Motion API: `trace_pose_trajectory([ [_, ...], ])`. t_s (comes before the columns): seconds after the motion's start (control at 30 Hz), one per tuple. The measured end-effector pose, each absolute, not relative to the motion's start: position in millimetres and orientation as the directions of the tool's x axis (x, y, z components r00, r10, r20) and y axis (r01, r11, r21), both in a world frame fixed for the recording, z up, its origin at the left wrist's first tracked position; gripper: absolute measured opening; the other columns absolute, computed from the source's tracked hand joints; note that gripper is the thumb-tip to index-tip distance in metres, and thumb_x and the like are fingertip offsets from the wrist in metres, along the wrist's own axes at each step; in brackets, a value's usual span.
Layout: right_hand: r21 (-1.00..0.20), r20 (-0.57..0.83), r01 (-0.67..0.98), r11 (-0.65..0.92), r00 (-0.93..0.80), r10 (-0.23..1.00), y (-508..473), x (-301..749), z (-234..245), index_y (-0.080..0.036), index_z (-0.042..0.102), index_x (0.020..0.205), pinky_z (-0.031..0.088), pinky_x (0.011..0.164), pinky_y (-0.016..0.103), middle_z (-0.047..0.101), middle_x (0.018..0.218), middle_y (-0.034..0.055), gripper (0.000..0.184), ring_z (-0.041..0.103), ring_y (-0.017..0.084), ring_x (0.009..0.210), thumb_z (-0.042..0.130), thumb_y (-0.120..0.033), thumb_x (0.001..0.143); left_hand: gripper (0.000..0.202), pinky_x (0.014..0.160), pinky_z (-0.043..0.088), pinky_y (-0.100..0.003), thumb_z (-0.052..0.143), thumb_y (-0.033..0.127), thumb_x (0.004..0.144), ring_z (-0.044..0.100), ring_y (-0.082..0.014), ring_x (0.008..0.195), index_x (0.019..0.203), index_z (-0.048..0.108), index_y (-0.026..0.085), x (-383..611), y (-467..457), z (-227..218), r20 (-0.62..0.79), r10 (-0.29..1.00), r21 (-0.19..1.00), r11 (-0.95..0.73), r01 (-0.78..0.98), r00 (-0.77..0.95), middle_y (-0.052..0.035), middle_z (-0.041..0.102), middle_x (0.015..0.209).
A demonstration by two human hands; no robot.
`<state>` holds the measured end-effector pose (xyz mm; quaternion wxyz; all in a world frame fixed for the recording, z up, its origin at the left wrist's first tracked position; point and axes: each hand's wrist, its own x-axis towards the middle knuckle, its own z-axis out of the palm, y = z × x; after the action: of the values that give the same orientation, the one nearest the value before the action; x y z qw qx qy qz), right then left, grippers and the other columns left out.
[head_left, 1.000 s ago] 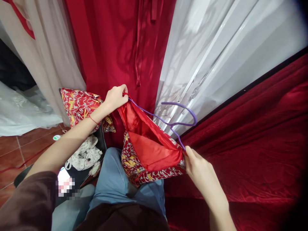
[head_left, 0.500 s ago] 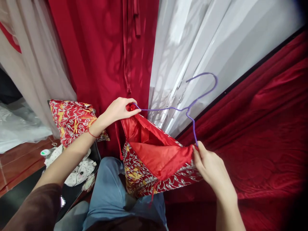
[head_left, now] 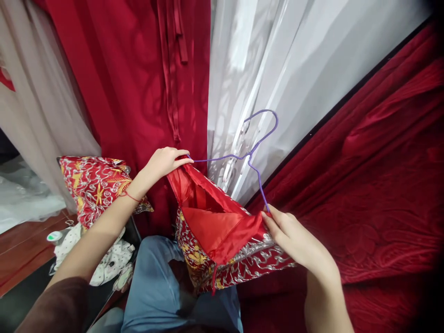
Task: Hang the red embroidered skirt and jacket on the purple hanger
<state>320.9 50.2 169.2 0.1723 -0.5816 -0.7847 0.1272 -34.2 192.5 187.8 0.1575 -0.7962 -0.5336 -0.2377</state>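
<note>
Partly hung: a red embroidered garment [head_left: 222,249] is held open on a purple hanger [head_left: 249,157], one shoulder end at each hand.

Nearest, over the person's blue-trousered lap [head_left: 159,286], the garment sags with its red satin lining [head_left: 215,226] showing and its gold-and-silver embroidered face hanging below; judging by that slack, it is not yet settled or fastened on the hanger. Right hand [head_left: 294,240] pinches the garment's near corner together with the hanger's lower end; left hand [head_left: 164,162] is closed on the far corner where the other hanger arm ends. Between them the wire runs bare, its hook [head_left: 265,122] free and resting on nothing. Left of the lap lies a second embroidered piece [head_left: 95,185] over a spotted white cloth [head_left: 104,259]. Beyond hang a dark red gown [head_left: 138,83] and white dresses [head_left: 277,69].
</note>
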Motion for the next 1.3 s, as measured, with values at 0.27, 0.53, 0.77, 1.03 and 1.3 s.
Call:
trace_pose_trajectory([
  [0.27, -0.414, 0.095, 0.833, 0.367, -0.361, 0.928, 55, 311, 168, -0.024, 0.047, 0.082, 0.036, 0.061, 0.029, 0.058, 0.066, 0.0001, 0.032, 0.055, 0.016, 0.059, 0.029, -0.042, 0.102, 0.044, 0.082, 0.052, -0.031, 0.055, 0.06, 0.091, 0.072, -0.0272, 0.099, 0.112, 0.075, 0.026, -65, 167, 174, 0.574, 0.782, 0.075, -0.343, 0.936, 0.24, -0.0072, 0.077, 0.109],
  [0.53, -0.425, 0.37, 0.807, 0.411, -0.259, 0.892, 54, 308, 134, -0.023, 0.053, 0.095, 0.041, 0.062, 0.027, 0.063, 0.074, 0.0006, 0.024, 0.059, 0.016, 0.063, 0.043, -0.044, 0.101, 0.046, 0.093, 0.053, -0.033, 0.062, 0.056, 0.088, 0.072, -0.0244, 0.099, 0.117, 0.072, 0.021, -69, 125, 119, 0.728, 0.685, 0.372, -0.364, 0.854, -0.025, -0.0092, 0.075, 0.115],
  [0.77, -0.126, 0.812, 0.917, 0.379, -0.125, 0.57, 78, 325, 83, -0.019, 0.064, 0.101, 0.044, 0.079, 0.033, 0.067, 0.091, 0.0086, 0.022, 0.058, 0.02, 0.082, 0.047, -0.034, 0.1, 0.036, 0.098, 0.054, -0.034, 0.066, 0.048, 0.088, 0.072, -0.0217, 0.098, 0.11, 0.072, 0.021, -33, 150, 80, 0.774, 0.611, 0.508, -0.443, 0.739, -0.166, -0.0081, 0.075, 0.112],
  [1.03, 0.015, 0.904, 0.963, 0.268, -0.128, 0.407, 88, 323, 65, -0.018, 0.064, 0.098, 0.038, 0.071, 0.032, 0.066, 0.084, 0.0077, 0.017, 0.054, 0.02, 0.075, 0.051, -0.028, 0.099, 0.033, 0.094, 0.056, -0.033, 0.068, 0.046, 0.086, 0.072, -0.0205, 0.093, 0.107, 0.071, 0.02, -22, 165, 59, 0.803, 0.54, 0.541, -0.485, 0.687, -0.252, -0.007, 0.076, 0.105],
  [1.3, 0.03, 0.919, 0.956, 0.291, -0.141, 0.367, 96, 324, 61, -0.018, 0.06, 0.1, 0.038, 0.072, 0.034, 0.065, 0.085, 0.0084, 0.013, 0.055, 0.021, 0.076, 0.05, -0.027, 0.099, 0.032, 0.098, 0.054, -0.035, 0.067, 0.047, 0.087, 0.072, -0.021, 0.097, 0.107, 0.067, 0.022, -21, 163, 60, 0.773, 0.576, 0.575, -0.462, 0.675, -0.265, -0.0067, 0.075, 0.109],
])
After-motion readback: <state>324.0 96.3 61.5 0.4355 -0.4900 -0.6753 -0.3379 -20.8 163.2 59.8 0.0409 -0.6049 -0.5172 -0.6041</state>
